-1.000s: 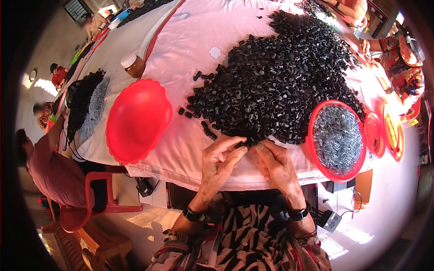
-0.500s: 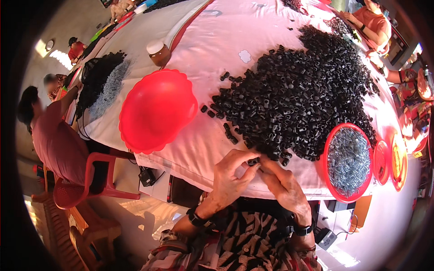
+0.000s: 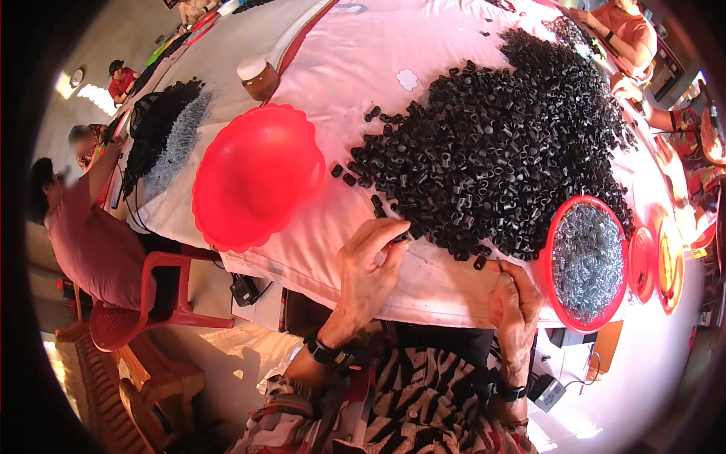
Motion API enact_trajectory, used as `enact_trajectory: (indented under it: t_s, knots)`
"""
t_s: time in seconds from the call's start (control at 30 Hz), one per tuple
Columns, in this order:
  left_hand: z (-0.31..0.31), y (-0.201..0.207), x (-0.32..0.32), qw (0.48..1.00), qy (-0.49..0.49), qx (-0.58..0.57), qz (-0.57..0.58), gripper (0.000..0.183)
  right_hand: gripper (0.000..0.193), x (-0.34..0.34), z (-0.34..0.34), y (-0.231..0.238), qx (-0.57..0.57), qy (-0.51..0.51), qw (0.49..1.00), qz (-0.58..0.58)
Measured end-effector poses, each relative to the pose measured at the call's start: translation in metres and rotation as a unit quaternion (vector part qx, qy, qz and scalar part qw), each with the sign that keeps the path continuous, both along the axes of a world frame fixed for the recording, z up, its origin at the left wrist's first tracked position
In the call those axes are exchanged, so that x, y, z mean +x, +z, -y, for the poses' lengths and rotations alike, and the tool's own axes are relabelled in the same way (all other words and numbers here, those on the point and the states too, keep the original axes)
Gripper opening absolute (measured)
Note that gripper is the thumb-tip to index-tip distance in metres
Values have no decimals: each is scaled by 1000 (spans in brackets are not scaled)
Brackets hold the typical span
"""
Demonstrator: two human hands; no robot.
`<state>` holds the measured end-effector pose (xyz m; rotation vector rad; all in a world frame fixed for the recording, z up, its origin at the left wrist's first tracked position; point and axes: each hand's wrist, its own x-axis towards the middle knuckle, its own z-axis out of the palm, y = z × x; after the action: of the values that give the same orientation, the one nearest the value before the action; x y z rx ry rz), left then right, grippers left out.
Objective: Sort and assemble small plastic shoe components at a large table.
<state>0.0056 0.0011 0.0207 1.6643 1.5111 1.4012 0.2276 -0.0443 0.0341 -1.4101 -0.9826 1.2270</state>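
At the near edge of a large heap of small black hollow plastic parts [image 3: 484,151], my left hand [image 3: 367,265] pinches one small black plastic part [image 3: 401,237] between thumb and fingertips. My right hand [image 3: 516,299] is over the table edge, just left of a red bowl [image 3: 547,265] full of small clear or silvery pieces [image 3: 586,265]. Its fingers are curled in, with the index fingertip beside a loose black part [image 3: 479,262]. Whatever those fingers hold, if anything, is too small to make out. Left of the heap stands a red scalloped bowl [image 3: 257,178] with nothing visible inside.
A brown jar with a white lid [image 3: 259,79] stands behind the scalloped bowl. Further left lie a black heap [image 3: 151,136] and a silvery heap [image 3: 175,144]. People sit around the table, one on a red chair [image 3: 170,291]. Smaller red [image 3: 641,265] and orange [image 3: 671,265] bowls stand right.
My hands, which met at the heap's near edge, have come apart. The left has moved left and slightly up with the black part; the right has shifted right toward the bowl of silvery pieces.
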Motion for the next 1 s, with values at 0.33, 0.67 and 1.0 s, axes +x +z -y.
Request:
enact_trajectory:
  t_s: [0.33,0.67,1.0]
  knots:
    - [-5,1,-6,1000,-6,20,-9,30,15,0,-5,-1,20,-44,996,-73]
    - [-6,4,4,982,-53,-5,-184,43,14,0,-3,7,136,-89,910,381]
    - [-18,7,-2,963,-101,20,-251,30,13,-4,-9,4,153,-82,885,432]
